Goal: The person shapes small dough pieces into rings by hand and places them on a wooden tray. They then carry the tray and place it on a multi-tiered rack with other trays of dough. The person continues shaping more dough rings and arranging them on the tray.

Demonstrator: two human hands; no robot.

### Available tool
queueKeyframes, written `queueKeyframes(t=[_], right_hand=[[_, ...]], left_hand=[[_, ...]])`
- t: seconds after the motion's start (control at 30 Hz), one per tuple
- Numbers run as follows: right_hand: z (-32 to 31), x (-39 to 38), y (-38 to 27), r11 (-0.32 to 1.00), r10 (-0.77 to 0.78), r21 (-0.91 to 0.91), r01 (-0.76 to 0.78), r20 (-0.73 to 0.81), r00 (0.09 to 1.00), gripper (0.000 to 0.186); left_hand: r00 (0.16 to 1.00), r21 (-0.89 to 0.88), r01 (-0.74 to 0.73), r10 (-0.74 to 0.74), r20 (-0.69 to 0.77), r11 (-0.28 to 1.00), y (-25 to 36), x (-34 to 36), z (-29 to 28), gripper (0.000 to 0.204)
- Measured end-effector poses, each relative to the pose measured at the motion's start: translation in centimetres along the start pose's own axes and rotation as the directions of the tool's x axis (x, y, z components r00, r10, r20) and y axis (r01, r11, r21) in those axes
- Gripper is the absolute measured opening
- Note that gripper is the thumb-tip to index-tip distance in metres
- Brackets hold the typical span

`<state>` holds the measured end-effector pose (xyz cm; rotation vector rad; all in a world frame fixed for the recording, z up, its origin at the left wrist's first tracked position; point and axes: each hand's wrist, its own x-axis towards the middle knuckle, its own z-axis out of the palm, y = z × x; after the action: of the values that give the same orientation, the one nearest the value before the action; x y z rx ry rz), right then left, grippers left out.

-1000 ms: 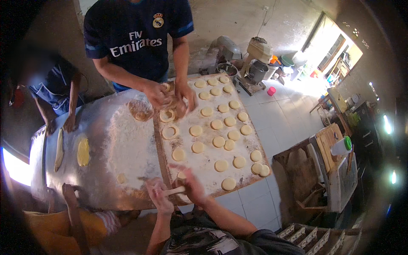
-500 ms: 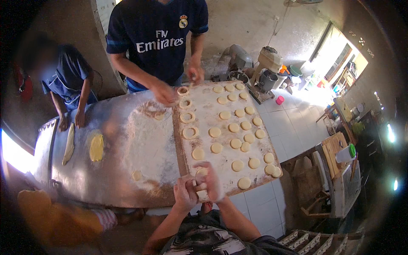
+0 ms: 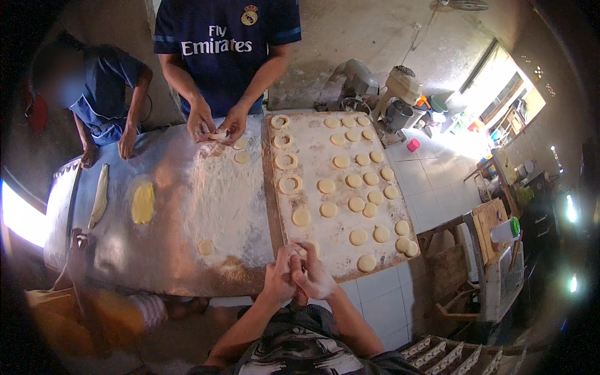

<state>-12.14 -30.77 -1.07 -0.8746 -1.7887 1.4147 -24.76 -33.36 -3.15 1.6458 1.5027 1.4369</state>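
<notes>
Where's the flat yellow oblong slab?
Head view, left: the yellow slab lies on the grey metal table between the long pale dough strip and the white floury patch.

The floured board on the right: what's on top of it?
Four dough rings and many flat dough rounds. The person's left hand and right hand together partly hide one near round; what lies under them cannot be seen.
</notes>
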Motion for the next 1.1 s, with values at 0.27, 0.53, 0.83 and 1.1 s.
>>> queueKeyframes(t=[0.27, 0.53, 0.83, 1.1], right_hand=[[-2.0, -1.1, 3.0, 0.967, 0.148, 0.216, -0.135, -0.047, 0.988, 0.056], [-4.7, -1.7, 3.7, 0.723, 0.52, -0.322, -0.611, -0.328, 0.789, 0.078], [-3.0, -2.5, 4.7, 0.522, 0.319, -0.764, -0.379, -0.237, 0.918, 0.077], [-10.3, -8.5, 5.0, 0.63, 0.141, -0.505, -0.59, -0.673, 0.726, 0.043]], left_hand=[[0.961, -0.165, 0.241, -0.212, 0.177, 0.956, 0.2, -0.6, 1.8, 0.028], [0.838, 0.383, 0.432, -0.52, 0.162, 0.816, -2.5, 0.6, 1.7, 0.059], [0.792, 0.377, 0.377, -0.506, 0.343, 0.846, -2.3, -1.2, 2.1, 0.077], [0.904, 0.568, 0.166, -0.354, 0.239, 0.806, -3.6, 1.2, 3.9, 0.059]])
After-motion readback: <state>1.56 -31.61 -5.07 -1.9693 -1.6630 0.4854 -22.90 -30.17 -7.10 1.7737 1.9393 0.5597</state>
